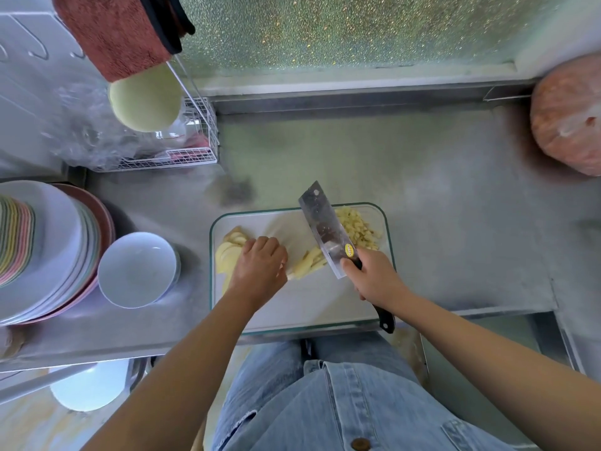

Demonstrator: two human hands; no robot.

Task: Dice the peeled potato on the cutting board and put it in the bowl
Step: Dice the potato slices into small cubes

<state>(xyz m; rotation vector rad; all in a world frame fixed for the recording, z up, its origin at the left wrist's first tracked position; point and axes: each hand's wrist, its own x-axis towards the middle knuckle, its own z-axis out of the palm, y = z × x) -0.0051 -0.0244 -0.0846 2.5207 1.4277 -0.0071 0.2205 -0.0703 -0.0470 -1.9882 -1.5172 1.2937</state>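
A: Potato sticks [309, 262] lie across the middle of the cutting board [302, 307]. How are the hands set on them?

B: The left hand [260, 265] is curled, knuckles up, over the left end of the sticks and holds them down. Its fingertips are hidden underneath. The right hand [374, 278] is wrapped round the black handle of the cleaver [320, 222], with a finger up against the heel of the blade. The blade is tilted and its edge meets the right end of the sticks.

A: So the step is cross-cutting the sticks into dice. What makes it go well?

B: I'd tuck the fingertips behind the knuckles and let the flat of the blade ride against them. The left hand should retreat a little with each cut. I'd also square the sticks into a tight bundle first. They look fanned, and loose ones may roll and give uneven cubes.

A: And the rest of the potato?

B: A diced pile [357, 229] sits at the board's far right corner, just beyond the blade, so sweep fresh dice that way. Uncut slices [227, 255] wait at the left edge, partly under the left hand. Roughly midway, I judge.

A: The bowl?

B: The white bowl [136, 271] stands empty on the table [439, 222], left of the board, beside a stack of plates [48, 255]. At the end, scoop the dice in with the flat of the blade.
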